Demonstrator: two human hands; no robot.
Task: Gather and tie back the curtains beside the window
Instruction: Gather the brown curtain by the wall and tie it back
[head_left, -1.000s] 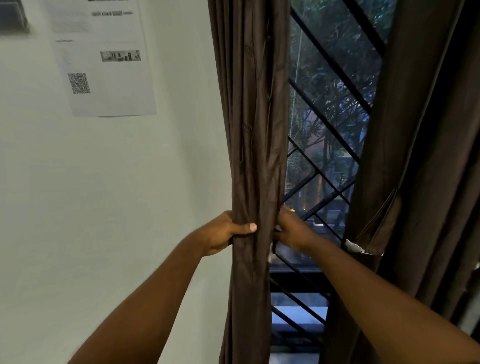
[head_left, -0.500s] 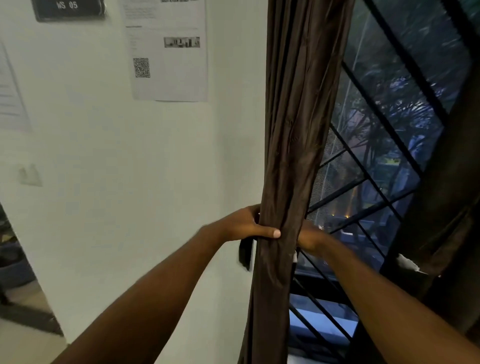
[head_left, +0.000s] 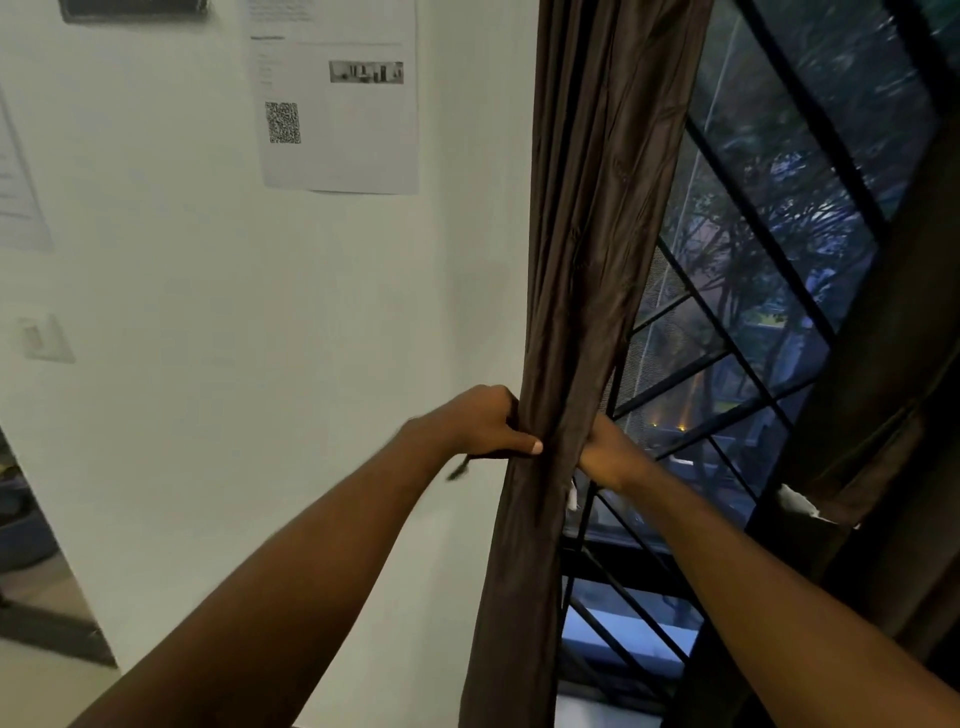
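Two bare arms reach up and forward from the near edge and meet at a gathered brown curtain (head_left: 587, 260), which hangs as a narrow bundle at the left edge of the barred window (head_left: 769, 234), against the white wall (head_left: 260, 338). The left hand (head_left: 483, 423) clasps the bundle from the left, thumb laid across the front of the folds and fingers curled round behind. A dark, blurred strap end (head_left: 460, 470) hangs just under this hand. The right hand (head_left: 605, 452) comes in from the right at the same height with its back showing. Its fingers are hidden behind the cloth, so I cannot tell whether it grips. A second curtain (head_left: 893, 364) hangs at the far right. A printed sheet (head_left: 343, 104) is stuck on the wall.
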